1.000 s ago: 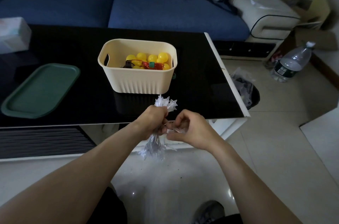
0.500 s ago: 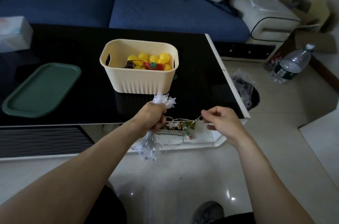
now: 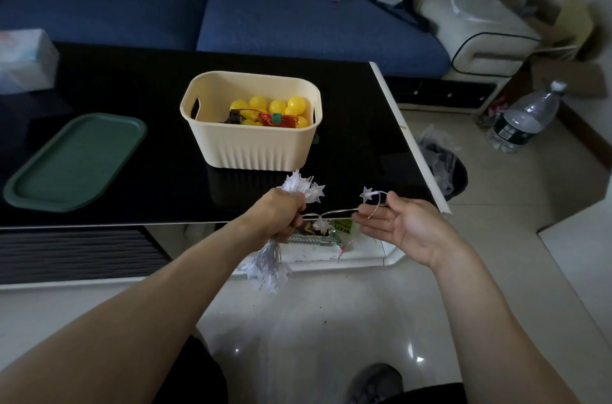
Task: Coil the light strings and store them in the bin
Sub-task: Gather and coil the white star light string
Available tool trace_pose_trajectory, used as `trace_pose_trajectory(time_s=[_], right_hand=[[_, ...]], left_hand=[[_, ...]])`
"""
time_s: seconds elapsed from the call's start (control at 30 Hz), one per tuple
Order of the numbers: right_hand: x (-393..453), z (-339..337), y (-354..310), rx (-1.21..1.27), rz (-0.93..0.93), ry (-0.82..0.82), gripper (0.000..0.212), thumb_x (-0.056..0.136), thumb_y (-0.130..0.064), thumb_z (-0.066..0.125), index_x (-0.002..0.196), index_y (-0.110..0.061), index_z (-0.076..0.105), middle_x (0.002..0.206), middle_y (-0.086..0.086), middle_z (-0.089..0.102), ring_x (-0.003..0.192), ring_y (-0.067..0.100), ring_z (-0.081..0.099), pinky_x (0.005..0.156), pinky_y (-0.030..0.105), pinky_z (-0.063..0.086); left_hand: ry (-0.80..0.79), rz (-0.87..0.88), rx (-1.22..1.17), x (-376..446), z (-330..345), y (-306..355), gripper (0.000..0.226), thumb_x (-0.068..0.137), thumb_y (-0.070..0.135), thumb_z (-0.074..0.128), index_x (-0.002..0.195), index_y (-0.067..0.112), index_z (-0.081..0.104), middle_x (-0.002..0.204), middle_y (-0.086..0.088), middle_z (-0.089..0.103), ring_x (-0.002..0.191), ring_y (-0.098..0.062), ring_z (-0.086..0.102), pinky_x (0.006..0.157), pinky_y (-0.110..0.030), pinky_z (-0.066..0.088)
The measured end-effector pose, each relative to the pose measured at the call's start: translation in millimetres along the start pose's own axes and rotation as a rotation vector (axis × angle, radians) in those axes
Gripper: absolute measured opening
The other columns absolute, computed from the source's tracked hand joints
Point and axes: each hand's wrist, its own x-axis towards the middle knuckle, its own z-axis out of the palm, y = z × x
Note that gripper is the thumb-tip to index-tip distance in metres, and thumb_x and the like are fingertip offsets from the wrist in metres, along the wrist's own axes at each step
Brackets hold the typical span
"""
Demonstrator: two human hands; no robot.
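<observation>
Left hand (image 3: 280, 216): fist wrapped round the coiled star string (image 3: 299, 190), off the tabletop's near edge; star tips stick out above the fist and more hang below it, so the coil looks bunched at its middle to stop it springing apart.
Right hand (image 3: 402, 226): palm up, fingers nearly straight, a wide and loose grip; the thin wire tail (image 3: 337, 212) lies across the fingers and is not pinched, likely so it can slide as it gets fed toward the coil.
Last star (image 3: 367, 194): sits on the tail just above the right fingertips; the tail spans the gap between the two hands.
Step in hand: I'd judge this the final wrap, the loose end to be taken round the bundle so it holds.
Bin (image 3: 251, 147): cream, on the tabletop near its near edge, just beyond the hands, an easy drop.
Ball string (image 3: 268, 109): yellow balls and red wire already in the bin, so one string looks stored.
Tray (image 3: 76, 158): green, toward the tabletop's left edge, apart from the work.
</observation>
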Motion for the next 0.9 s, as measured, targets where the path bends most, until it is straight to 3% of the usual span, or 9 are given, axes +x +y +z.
trace_pose_trajectory(time_s=[0.1, 0.17, 0.23, 0.3, 0.33, 0.4, 0.47, 0.73, 0.9], right_hand=[[-1.0, 1.6, -0.6, -0.061, -0.007, 0.028, 0.023, 0.108, -0.021, 0.043, 0.102, -0.001, 0.055, 0.071, 0.015, 0.072, 0.062, 0.027, 0.072, 0.077, 0.044, 0.058], [-1.3, -0.1, -0.4, -0.141, -0.014, 0.044, 0.028, 0.107, -0.024, 0.047, 0.085, -0.009, 0.054, 0.054, 0.004, 0.054, 0.042, 0.015, 0.048, 0.064, 0.037, 0.054], [-2.4, -5.3, -3.2, -0.172, -0.028, 0.037, 0.03, 0.104, -0.033, 0.053, 0.08, -0.015, 0.051, 0.052, -0.003, 0.034, 0.042, 0.011, 0.029, 0.052, 0.028, 0.04], [-2.6, -15.9, -9.0, -0.185, -0.079, 0.085, 0.025, 0.098, -0.037, 0.062, 0.082, -0.018, 0.056, 0.055, -0.004, 0.026, 0.044, 0.01, 0.022, 0.046, 0.024, 0.026], [-2.4, -23.3, -11.8, -0.222, -0.119, 0.147, 0.022, 0.094, -0.036, 0.068, 0.082, -0.019, 0.059, 0.055, -0.005, 0.027, 0.044, 0.009, 0.023, 0.044, 0.022, 0.023], [-4.7, -38.4, -15.4, -0.407, -0.196, 0.344, 0.02, 0.087, -0.034, 0.077, 0.088, -0.019, 0.065, 0.059, -0.006, 0.044, 0.048, 0.009, 0.038, 0.047, 0.023, 0.033], [-6.0, -51.5, -13.6, -0.607, -0.218, 0.472, 0.019, 0.085, -0.033, 0.08, 0.09, -0.019, 0.068, 0.078, -0.004, 0.062, 0.07, 0.012, 0.056, 0.065, 0.029, 0.045], [2.2, -38.6, 8.0, -1.055, -0.082, 0.209, 0.006, 0.093, -0.025, 0.071, 0.098, -0.021, 0.072, 0.099, -0.003, 0.069, 0.097, 0.017, 0.065, 0.084, 0.03, 0.048], [7.8, 13.3, 24.5, -0.815, -0.199, -0.087, 0.027, 0.103, -0.041, 0.052, 0.126, -0.031, 0.064, 0.119, -0.008, 0.069, 0.113, 0.009, 0.063, 0.103, 0.041, 0.052]], left_hand=[[-0.006, 0.007, 0.005, -0.3, 1.2, 0.2, 0.021, 0.097, 0.014, 0.041, 0.076, 0.013, 0.046, 0.05, -0.001, 0.045, 0.042, -0.014, 0.026, 0.042, -0.021, 0.023], [0.01, 0.013, 0.008, 0.5, 1.4, -0.1, 0.021, 0.096, 0.014, 0.04, 0.076, 0.013, 0.046, 0.05, -0.001, 0.044, 0.042, -0.014, 0.026, 0.042, -0.021, 0.023], [0.042, 0.025, 0.006, 2.1, -0.2, -1.3, 0.024, 0.095, 0.013, 0.04, 0.072, 0.013, 0.045, 0.05, -0.002, 0.042, 0.041, -0.015, 0.026, 0.043, -0.022, 0.022], [0.086, 0.037, -0.011, 3.8, -4.1, -2.0, 0.024, 0.095, 0.014, 0.041, 0.071, 0.014, 0.045, 0.055, -0.003, 0.041, 0.04, -0.014, 0.027, 0.043, -0.023, 0.023], [0.104, 0.042, -0.025, 4.2, -6.3, -1.9, 0.023, 0.095, 0.015, 0.041, 0.073, 0.014, 0.046, 0.056, -0.003, 0.042, 0.041, -0.013, 0.027, 0.042, -0.023, 0.023], [0.129, 0.054, -0.051, 4.2, -9.2, -1.0, 0.023, 0.096, 0.017, 0.041, 0.075, 0.014, 0.048, 0.055, -0.001, 0.043, 0.041, -0.013, 0.028, 0.042, -0.023, 0.024], [0.133, 0.075, -0.06, 3.7, -9.2, -0.7, 0.024, 0.097, 0.017, 0.041, 0.075, 0.014, 0.048, 0.054, 0.0, 0.043, 0.04, -0.012, 0.028, 0.041, -0.023, 0.024], [0.038, 0.234, -0.023, -6.3, -1.1, 3.3, 0.035, 0.103, 0.025, 0.041, 0.072, 0.013, 0.048, 0.058, -0.003, 0.046, 0.041, -0.012, 0.031, 0.044, -0.025, 0.026], [-0.082, 0.255, 0.013, -11.3, 4.8, 2.6, 0.034, 0.105, 0.026, 0.039, 0.077, 0.011, 0.048, 0.061, -0.006, 0.048, 0.047, -0.016, 0.033, 0.046, -0.026, 0.025]])
